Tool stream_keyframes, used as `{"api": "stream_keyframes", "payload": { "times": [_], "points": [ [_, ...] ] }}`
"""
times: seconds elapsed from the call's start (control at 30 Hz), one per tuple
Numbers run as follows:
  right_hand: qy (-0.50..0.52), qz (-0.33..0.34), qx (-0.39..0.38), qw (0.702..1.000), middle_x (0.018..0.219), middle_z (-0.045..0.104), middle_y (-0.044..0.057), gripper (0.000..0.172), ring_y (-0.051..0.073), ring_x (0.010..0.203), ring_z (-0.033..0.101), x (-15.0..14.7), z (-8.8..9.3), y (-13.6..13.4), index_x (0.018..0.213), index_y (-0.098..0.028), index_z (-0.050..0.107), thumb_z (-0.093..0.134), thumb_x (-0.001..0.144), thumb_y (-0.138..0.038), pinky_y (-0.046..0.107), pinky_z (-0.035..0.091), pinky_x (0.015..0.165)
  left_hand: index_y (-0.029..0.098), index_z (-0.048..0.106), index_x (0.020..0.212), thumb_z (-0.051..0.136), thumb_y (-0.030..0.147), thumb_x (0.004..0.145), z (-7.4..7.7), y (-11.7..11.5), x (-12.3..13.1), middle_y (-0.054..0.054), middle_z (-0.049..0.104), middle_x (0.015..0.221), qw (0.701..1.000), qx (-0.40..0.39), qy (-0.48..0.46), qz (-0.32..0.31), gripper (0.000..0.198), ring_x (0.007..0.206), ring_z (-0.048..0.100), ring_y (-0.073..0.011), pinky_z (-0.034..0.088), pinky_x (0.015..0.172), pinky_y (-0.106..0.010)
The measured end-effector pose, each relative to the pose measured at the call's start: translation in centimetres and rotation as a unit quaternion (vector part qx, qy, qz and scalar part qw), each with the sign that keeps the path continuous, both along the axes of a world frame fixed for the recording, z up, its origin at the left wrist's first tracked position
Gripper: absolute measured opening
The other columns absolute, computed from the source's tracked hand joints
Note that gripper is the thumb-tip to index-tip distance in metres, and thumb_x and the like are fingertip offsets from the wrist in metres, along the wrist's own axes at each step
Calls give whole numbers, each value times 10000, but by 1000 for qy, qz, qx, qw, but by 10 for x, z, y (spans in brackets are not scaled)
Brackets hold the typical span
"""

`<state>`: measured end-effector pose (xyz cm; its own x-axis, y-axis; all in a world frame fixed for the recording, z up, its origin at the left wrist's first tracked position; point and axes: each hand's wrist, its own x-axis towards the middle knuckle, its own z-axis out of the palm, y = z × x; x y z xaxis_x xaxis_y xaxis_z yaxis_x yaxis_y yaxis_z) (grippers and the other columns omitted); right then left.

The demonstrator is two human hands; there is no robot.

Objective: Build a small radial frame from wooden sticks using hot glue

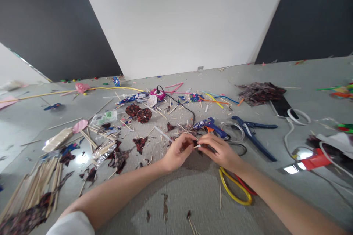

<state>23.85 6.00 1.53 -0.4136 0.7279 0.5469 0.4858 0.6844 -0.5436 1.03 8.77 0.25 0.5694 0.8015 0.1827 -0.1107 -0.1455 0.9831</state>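
My left hand [178,151] and my right hand [217,150] meet at the middle of the grey floor, fingers pinched together. Between them they hold a small piece made of thin wooden sticks and dark patterned paper [196,145]. A white stick end shows between the fingertips. A blue hot glue gun [213,127] lies just behind my right hand, its black cord running back to a pink plug block [158,93]. Two round dark patterned paper pieces [139,113] lie further back left.
Blue-handled scissors [255,136] lie right of the glue gun. A yellow and red loop [234,187] sits under my right forearm. Bundled wooden sticks [35,187] lie at front left. Paper scraps, straws, a phone [282,107] and white cable litter the floor.
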Motion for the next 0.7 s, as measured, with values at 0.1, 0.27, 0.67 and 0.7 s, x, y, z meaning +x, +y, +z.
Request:
{"api": "stream_keyframes", "payload": {
  "times": [0.1, 0.27, 0.67, 0.7],
  "points": [
    [0, 7, -4, 1000, 1105, 725, 71, 173, 206, 1049, 702, -1, 2, -1, 1210, -252, 646, 652, 1039, -228, 353, 583, 935, 170, 604, 1226, 582, 484, 1043, 1, 0, 0, -55, 612, 939, 1000, 3, 9, 0, 365, 878, 583, -176, 457, 816, -295],
    [1, 20, -9, 1000, 1102, 719, 68, 173, 200, 1040, 699, -2, 4, -1, 1208, -248, 638, 647, 1039, -209, 341, 582, 925, 169, 606, 1223, 580, 504, 1039, 1, 1, 0, -55, 618, 926, 1000, 13, 18, -1, 383, 863, 591, -176, 456, 794, -286],
    [-22, 40, 31, 998, 1051, 733, 59, 157, 196, 974, 673, -4, 12, -3, 1168, -236, 641, 613, 1044, -145, 362, 569, 904, 169, 599, 1224, 575, 502, 1044, -1, 0, 0, -64, 628, 918, 999, 19, 24, -12, 379, 837, 589, -176, 443, 753, -281],
    [-25, 41, 34, 998, 1050, 733, 58, 156, 194, 972, 674, -5, 12, -3, 1167, -234, 641, 613, 1043, -143, 361, 570, 906, 171, 600, 1224, 576, 504, 1043, -1, 0, 0, -65, 628, 921, 999, 18, 24, -11, 380, 839, 590, -178, 444, 754, -280]
  ]
}}
